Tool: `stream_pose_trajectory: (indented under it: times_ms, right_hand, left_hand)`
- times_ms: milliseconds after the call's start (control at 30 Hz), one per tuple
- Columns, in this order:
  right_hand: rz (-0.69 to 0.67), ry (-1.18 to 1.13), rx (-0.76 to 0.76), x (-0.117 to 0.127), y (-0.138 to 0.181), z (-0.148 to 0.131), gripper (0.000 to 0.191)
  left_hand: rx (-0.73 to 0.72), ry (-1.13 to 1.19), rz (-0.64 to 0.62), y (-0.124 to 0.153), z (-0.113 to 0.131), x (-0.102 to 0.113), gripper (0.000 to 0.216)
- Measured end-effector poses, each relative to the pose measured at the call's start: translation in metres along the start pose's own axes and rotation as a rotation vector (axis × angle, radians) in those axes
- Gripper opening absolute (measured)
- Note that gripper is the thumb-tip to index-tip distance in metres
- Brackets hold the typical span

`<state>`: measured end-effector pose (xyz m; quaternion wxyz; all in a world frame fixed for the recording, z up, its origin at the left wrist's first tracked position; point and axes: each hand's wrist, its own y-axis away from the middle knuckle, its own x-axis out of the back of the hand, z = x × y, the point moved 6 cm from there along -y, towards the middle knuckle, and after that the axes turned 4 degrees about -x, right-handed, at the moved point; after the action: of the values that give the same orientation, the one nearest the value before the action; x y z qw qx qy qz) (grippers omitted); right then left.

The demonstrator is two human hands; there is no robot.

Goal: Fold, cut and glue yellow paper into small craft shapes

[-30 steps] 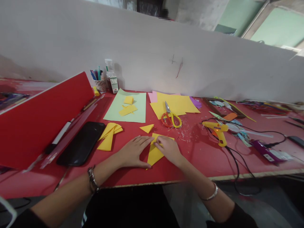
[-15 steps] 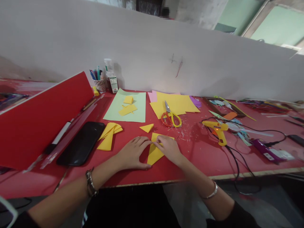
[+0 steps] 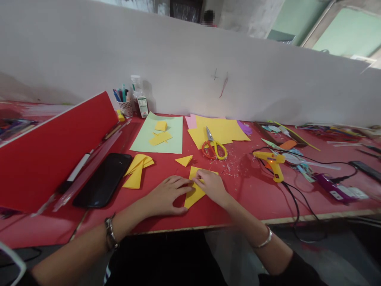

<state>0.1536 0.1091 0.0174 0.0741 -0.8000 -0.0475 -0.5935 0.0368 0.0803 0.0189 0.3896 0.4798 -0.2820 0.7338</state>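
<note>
A folded yellow paper [image 3: 193, 194] lies on the red table [image 3: 244, 190] near its front edge. My left hand [image 3: 166, 194] lies flat with fingers stretched out, fingertips pressing on the paper's left side. My right hand [image 3: 211, 186] rests on the paper's upper right part, fingers curled and pressed down on a fold. The fingertips of both hands meet near the paper's middle.
A small yellow triangle [image 3: 184, 160], folded yellow pieces [image 3: 136, 169], a black phone [image 3: 102, 180], a green sheet [image 3: 160, 135], yellow sheets with scissors [image 3: 214, 147], a glue gun [image 3: 272, 161] with its cord, a pen cup [image 3: 125, 104] and a red board [image 3: 50, 151] surround the hands.
Both hands stay on the yellow paper; the left hand's fingers have slid slightly to the right along the fold. The view shifted a little.
</note>
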Motion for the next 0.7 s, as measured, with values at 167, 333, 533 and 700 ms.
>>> stream_pose_trajectory:
  times_ms: [167, 333, 533, 700]
  right_hand:
    - [0.003, -0.081, 0.003, 0.005, 0.001, 0.002, 0.013]
    - [0.056, -0.193, 0.082, 0.023, 0.01, 0.002, 0.013]
    - [-0.031, -0.152, 0.486, 0.024, 0.057, -0.031, 0.023]
    - [-0.034, 0.013, 0.618, 0.013, 0.077, -0.037, 0.028]
  left_hand:
    - [0.003, -0.027, -0.017, 0.0, -0.002, 0.001, 0.052]
    - [-0.009, -0.01, -0.004, 0.0, -0.004, 0.002, 0.054]
    - [-0.017, 0.021, -0.015, 0.0, -0.005, 0.001, 0.059]
    - [0.023, 0.018, -0.046, 0.0, -0.004, 0.001, 0.059]
